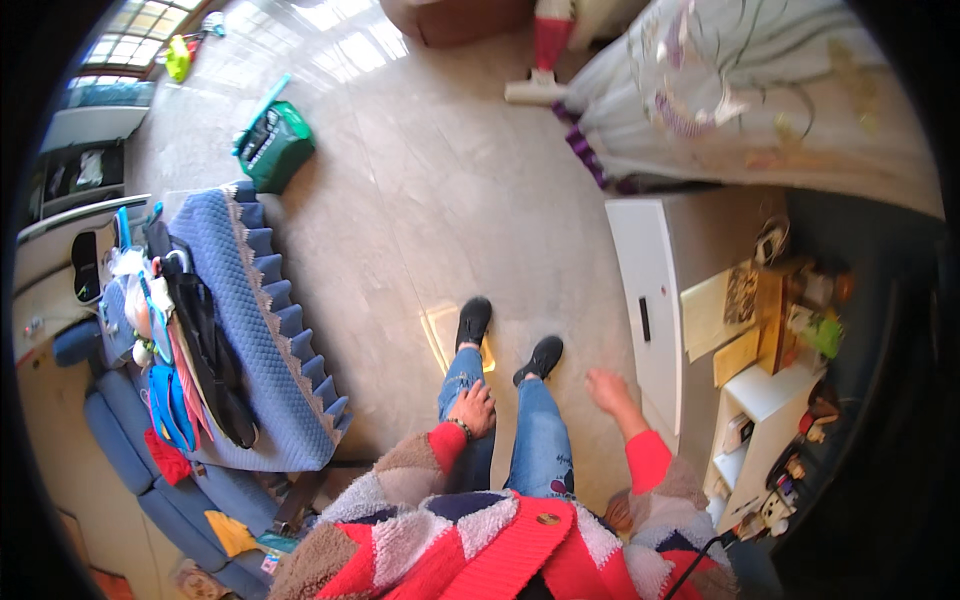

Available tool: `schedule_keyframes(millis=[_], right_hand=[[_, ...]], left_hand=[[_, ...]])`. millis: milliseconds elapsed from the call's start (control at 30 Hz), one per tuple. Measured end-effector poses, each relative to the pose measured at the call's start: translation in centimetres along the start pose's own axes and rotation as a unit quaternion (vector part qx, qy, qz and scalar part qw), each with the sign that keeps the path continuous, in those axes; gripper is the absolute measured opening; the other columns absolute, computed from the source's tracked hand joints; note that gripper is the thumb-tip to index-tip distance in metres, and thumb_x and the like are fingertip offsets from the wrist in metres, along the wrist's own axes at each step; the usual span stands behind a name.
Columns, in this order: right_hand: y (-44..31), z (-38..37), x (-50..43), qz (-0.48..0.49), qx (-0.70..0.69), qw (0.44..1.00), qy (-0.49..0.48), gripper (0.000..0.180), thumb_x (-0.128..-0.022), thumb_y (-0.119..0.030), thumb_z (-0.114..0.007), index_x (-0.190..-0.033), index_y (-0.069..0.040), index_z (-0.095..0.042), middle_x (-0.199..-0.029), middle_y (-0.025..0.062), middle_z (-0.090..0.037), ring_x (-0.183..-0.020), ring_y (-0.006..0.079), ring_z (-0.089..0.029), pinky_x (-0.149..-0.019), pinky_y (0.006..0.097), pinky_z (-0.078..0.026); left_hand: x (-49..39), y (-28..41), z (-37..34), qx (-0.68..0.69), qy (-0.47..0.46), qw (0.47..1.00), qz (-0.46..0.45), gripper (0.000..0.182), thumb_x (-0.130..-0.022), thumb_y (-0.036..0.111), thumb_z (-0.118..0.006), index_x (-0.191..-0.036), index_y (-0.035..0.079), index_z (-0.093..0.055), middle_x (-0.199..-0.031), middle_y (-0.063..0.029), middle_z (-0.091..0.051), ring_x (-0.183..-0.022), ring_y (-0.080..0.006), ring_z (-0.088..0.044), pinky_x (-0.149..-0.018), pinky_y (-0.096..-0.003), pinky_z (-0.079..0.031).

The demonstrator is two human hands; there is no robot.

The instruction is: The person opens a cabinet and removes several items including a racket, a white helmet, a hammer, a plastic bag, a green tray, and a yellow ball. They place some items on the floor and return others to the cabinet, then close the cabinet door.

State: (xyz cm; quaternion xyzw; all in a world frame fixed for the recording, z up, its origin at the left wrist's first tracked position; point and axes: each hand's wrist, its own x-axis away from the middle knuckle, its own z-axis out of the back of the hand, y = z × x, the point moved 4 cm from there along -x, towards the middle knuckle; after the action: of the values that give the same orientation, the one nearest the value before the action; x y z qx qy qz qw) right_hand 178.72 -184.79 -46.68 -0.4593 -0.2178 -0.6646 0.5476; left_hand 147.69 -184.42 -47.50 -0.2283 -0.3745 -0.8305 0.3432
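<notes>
My left hand hangs in front of my left thigh, over the blue jeans, with its fingers somewhat spread and nothing in it. A beaded bracelet circles that wrist. Out to the right, my right hand hangs over the floor beside a white cabinet door; it is blurred, its fingers look curled, and no object shows in it. Both sleeves belong to a patterned fleece jacket with red knit trim. My black shoes stand on the grey floor.
At left a blue quilted cover drapes a table holding bags. Beyond it lies a green bag. Blue sofa cushions are at lower left. A floor-cleaner head stands near the patterned curtain. White shelves line the right.
</notes>
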Motion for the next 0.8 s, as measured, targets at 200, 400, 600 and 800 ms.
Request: schedule_keyframes(millis=[200, 400, 600, 800], right_hand=[[-1.9, 1.4, 12.3, -0.071, -0.093, 0.993, 0.029, 0.042, -0.089, -0.035, -0.050, -0.119, -0.007, -0.056, -0.102, 0.0210, -0.065, -0.096, 0.0395, -0.061, -0.082, 0.0498, -0.048], [11.5, -6.7, 28.9, -0.103, 0.066, 0.963, -0.239, 0.028, -0.081, -0.023, -0.053, -0.071, -0.003, -0.070, -0.076, 0.0147, -0.069, -0.063, 0.0294, -0.066, -0.057, 0.0420, -0.052], [3.9, 6.1, 26.6, -0.114, 0.019, 0.991, -0.062, 0.027, -0.080, -0.024, -0.053, -0.074, -0.004, -0.070, -0.076, 0.0146, -0.069, -0.066, 0.0299, -0.067, -0.060, 0.0427, -0.052], [-9.7, 21.0, 20.7, -0.015, -0.030, 0.997, 0.067, 0.027, -0.079, -0.024, -0.052, -0.077, -0.005, -0.070, -0.077, 0.0145, -0.069, -0.068, 0.0303, -0.067, -0.063, 0.0433, -0.052]], left_hand=[[11.3, -4.4, 3.6, 0.179, -0.024, 0.982, 0.054, 0.055, -0.093, 0.047, -0.044, -0.136, 0.013, -0.044, -0.141, -0.0156, -0.041, -0.127, -0.0373, -0.042, -0.099, -0.0463, -0.040], [27.7, -15.5, 2.8, 0.228, -0.203, 0.930, 0.207, 0.057, -0.088, 0.050, -0.047, -0.127, 0.009, -0.055, -0.127, -0.0183, -0.056, -0.115, -0.0350, -0.055, -0.098, -0.0463, -0.042], [35.9, -23.6, 6.7, 0.250, -0.070, 0.923, 0.284, 0.055, -0.087, 0.050, -0.048, -0.124, 0.011, -0.058, -0.121, -0.0155, -0.061, -0.112, -0.0341, -0.058, -0.094, -0.0461, -0.044], [29.8, -25.4, 14.2, 0.279, 0.052, 0.932, 0.226, 0.055, -0.087, 0.051, -0.049, -0.125, 0.012, -0.058, -0.120, -0.0141, -0.062, -0.111, -0.0338, -0.058, -0.093, -0.0457, -0.045]])
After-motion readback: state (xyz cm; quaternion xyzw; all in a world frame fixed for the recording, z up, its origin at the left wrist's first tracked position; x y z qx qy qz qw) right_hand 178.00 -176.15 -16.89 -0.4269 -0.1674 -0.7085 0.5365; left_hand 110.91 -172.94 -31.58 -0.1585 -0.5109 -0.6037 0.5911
